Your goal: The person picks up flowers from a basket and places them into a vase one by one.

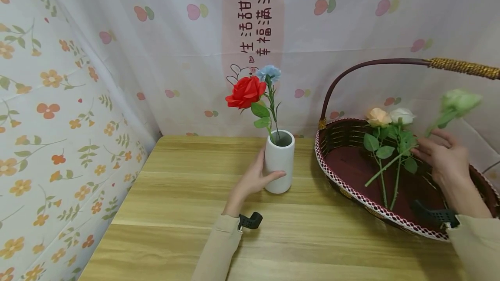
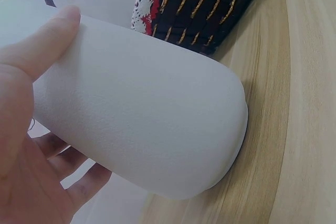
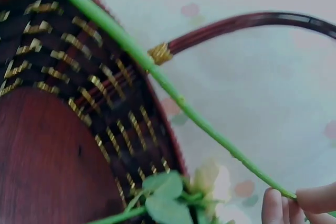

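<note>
My left hand [image 1: 255, 177] grips a white cylindrical vase [image 1: 279, 164] that stands on the wooden table, thumb across its front and fingers behind. A red rose [image 1: 247, 92] and a light blue flower [image 1: 268, 73] lean out of the vase's mouth. Over the right side of a dark woven basket [image 1: 340, 181], my right hand [image 1: 449, 155] pinches a pale green rose by its stem [image 3: 184, 103]. The blossom of that green rose [image 1: 460, 101] is blurred above the fingers. A peach rose [image 1: 378, 117] and a white rose [image 1: 402, 116] lie in the basket, their stems crossing its floor.
The basket's tall arched handle [image 1: 367, 62], wrapped in gold cord at the top, rises behind the roses. Its rim [image 1: 351, 196] carries white and red trim. A printed curtain [image 1: 187, 55] hangs behind the table [image 1: 187, 211], and a floral cloth [image 1: 58, 120] hangs at the left.
</note>
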Demonstrator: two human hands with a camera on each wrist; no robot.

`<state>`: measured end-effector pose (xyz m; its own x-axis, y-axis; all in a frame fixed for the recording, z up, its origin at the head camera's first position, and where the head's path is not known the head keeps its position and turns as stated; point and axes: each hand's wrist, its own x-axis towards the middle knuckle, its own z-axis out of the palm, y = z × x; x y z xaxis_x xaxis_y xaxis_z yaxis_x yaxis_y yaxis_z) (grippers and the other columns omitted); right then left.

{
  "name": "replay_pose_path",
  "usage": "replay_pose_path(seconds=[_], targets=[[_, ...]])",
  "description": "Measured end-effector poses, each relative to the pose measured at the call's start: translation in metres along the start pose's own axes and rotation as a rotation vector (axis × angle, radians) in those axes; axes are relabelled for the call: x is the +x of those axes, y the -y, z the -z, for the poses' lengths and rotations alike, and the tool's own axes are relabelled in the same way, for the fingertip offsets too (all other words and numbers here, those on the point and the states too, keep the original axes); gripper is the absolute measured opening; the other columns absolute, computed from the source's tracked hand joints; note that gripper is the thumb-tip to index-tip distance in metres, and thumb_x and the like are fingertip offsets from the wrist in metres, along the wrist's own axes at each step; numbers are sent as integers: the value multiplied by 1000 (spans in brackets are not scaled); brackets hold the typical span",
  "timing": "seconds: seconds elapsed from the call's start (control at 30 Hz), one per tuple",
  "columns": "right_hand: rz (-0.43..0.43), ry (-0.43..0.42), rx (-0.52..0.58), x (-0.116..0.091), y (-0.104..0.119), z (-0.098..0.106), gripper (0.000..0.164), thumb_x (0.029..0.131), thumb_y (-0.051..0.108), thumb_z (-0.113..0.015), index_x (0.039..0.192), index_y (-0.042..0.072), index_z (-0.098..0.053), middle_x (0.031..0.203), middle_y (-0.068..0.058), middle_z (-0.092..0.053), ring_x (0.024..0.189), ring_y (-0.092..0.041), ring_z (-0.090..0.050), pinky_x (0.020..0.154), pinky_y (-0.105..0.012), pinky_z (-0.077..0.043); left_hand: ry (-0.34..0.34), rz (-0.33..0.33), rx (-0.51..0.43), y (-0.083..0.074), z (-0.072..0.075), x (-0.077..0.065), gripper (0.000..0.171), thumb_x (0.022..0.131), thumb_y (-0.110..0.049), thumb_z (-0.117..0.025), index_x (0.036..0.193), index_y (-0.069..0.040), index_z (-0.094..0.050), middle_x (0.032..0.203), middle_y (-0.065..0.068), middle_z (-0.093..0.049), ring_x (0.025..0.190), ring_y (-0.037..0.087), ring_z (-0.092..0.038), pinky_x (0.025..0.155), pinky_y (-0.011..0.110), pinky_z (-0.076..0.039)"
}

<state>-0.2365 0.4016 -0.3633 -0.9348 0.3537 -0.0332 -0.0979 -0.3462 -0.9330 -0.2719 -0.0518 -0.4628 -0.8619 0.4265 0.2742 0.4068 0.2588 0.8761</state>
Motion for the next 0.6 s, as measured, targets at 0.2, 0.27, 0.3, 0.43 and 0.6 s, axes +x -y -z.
replay_pose_path(seconds=[0.2,0.27,0.3,0.43,0.6], targets=[[19,-10,75,-12,7,-17,50,92,-3,-69,131,17,-45,87,-3,-68,67,-19,-73,62,-29,-60,-1,-11,-3,1,0,1,101,90,-34,-79,163,-27,-9,151,4,-41,136,23,-44,111,50,-36],[36,1,108,-15,7,-22,51,93,-4,-68,133,16,-44,87,-4,-69,67,-19,-73,62,-29,-60,-1,-11,-3,1,0,1,100,90,-32,-79,162,-27,-10,151,4,-42,136,22,-44,111,50,-36],[49,7,126,-17,6,-25,50,93,-6,-67,133,15,-44,88,-4,-69,68,-19,-73,63,-29,-60,0,-10,-4,1,0,1,100,90,-32,-79,162,-27,-10,151,3,-42,136,22,-44,111,50,-36],[106,47,195,-20,3,-35,48,92,-11,-64,131,9,-44,91,-7,-69,70,-20,-73,65,-30,-60,3,1,-5,0,0,1,101,90,-33,-79,162,-29,-9,152,1,-40,137,21,-43,112,49,-35],[138,93,248,-27,0,-49,46,92,-15,-61,130,5,-42,86,-12,-72,70,-22,-73,66,-31,-60,6,4,-7,0,0,0,102,90,-35,-79,162,-28,-9,153,1,-38,138,21,-41,113,51,-34]])
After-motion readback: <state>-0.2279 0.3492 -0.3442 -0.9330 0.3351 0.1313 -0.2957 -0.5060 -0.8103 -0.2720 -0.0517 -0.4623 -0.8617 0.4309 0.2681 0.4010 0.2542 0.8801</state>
